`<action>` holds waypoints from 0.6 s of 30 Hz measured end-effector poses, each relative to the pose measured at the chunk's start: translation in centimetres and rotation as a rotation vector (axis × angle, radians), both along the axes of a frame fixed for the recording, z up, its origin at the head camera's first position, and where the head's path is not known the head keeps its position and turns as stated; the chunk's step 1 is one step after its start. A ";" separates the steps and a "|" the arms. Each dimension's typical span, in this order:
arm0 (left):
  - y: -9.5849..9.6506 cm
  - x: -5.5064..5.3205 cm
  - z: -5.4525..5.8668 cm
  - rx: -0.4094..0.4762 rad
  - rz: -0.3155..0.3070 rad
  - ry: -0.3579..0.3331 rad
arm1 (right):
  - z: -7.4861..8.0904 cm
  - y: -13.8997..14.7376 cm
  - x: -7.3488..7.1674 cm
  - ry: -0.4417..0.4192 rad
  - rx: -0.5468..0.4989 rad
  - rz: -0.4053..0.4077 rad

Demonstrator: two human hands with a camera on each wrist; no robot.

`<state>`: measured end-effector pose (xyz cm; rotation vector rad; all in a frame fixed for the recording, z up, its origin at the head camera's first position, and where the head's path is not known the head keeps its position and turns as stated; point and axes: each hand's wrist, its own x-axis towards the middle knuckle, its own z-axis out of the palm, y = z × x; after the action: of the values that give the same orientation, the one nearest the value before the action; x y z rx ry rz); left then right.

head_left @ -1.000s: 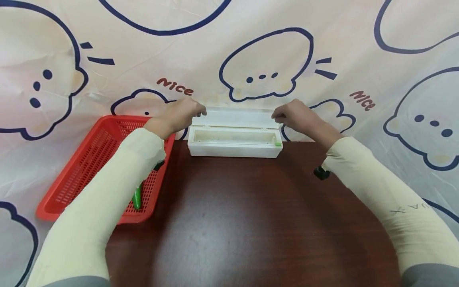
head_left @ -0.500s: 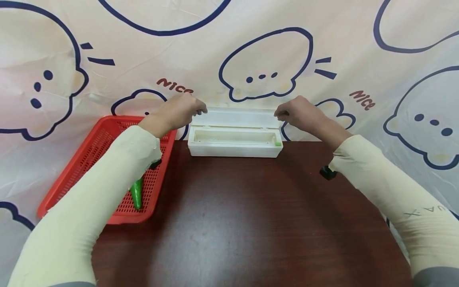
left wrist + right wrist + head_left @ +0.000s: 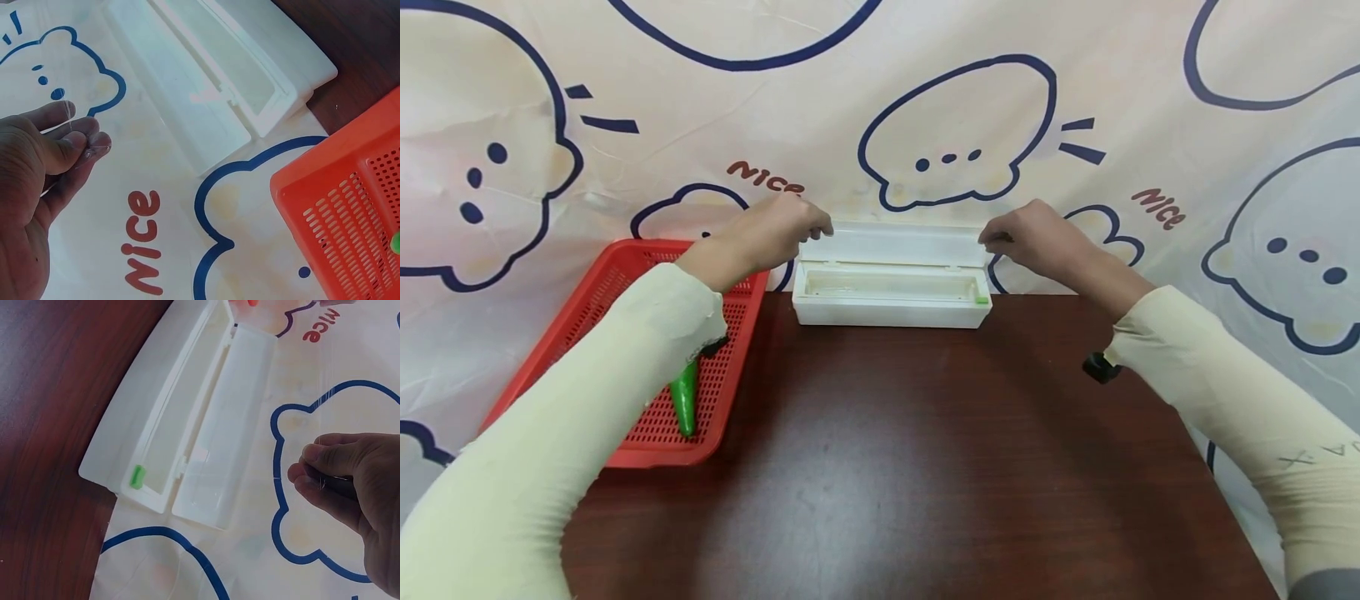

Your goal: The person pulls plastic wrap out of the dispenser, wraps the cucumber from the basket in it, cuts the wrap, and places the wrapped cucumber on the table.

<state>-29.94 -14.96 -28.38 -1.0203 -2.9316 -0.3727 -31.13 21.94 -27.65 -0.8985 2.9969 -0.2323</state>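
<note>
A white box (image 3: 891, 312), seemingly a cling film dispenser, stands at the table's back edge. Its lid (image 3: 902, 246) is raised toward the patterned sheet, and a small green piece (image 3: 982, 301) sits at its right end. My left hand (image 3: 767, 233) is up beside the lid's left end. In the left wrist view, thumb and fingers pinch clear film. Near the lid's right end, my right hand (image 3: 1037, 242) pinches film too. The right wrist view shows the clear film (image 3: 326, 375) as faint wrinkled streaks running between the hands.
On the left lies a red perforated basket (image 3: 741, 358), partly behind my left sleeve. Inside it is a glossy green tapered thing (image 3: 684, 404). A cartoon-printed sheet (image 3: 955, 100) hangs behind the dark wooden table (image 3: 910, 467).
My right hand has drifted slightly right, away from the lid's end. Both forearms have swung outward, uncovering more of the green thing in the basket. The box has stayed put.
</note>
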 end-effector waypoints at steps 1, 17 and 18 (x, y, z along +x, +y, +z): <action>0.0 0.1 0.0 -0.004 -0.006 0.004 | 0.0 0.0 0.1 0.003 0.001 0.000; -0.6 0.9 0.9 0.029 -0.060 0.084 | 1.0 0.2 1.8 0.063 -0.031 0.018; -0.6 1.0 1.0 0.035 -0.065 0.091 | 1.1 0.2 1.9 0.067 -0.030 0.013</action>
<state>-28.91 -15.58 -27.42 -1.0989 -2.8072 -0.3670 -29.22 22.17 -26.58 -0.9469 3.0552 -0.2530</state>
